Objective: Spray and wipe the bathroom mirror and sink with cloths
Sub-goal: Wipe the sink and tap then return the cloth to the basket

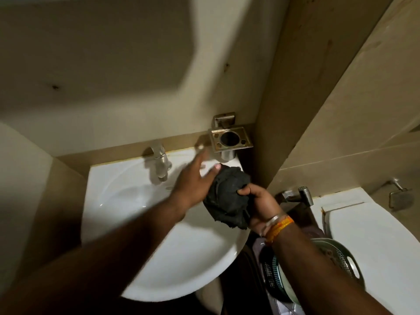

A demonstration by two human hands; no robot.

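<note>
A white sink (pixel 127 214) hangs on the wall with a chrome tap (pixel 160 163) at its back. Over the sink's right rim my right hand (pixel 256 208) grips a crumpled dark grey cloth (pixel 227 198). My left hand (pixel 195 180) reaches across the basin with fingers spread, its palm against the left side of the cloth and fingertips pointing toward the back right corner. No mirror or spray bottle is in view.
A metal tumbler holder (pixel 229 138) is fixed to the wall above the sink's back right corner. To the right stand a white toilet (pixel 368 235), a hand-shower tap (pixel 302 193) and a patterned bin (pixel 336 262). A wall corner juts out between sink and toilet.
</note>
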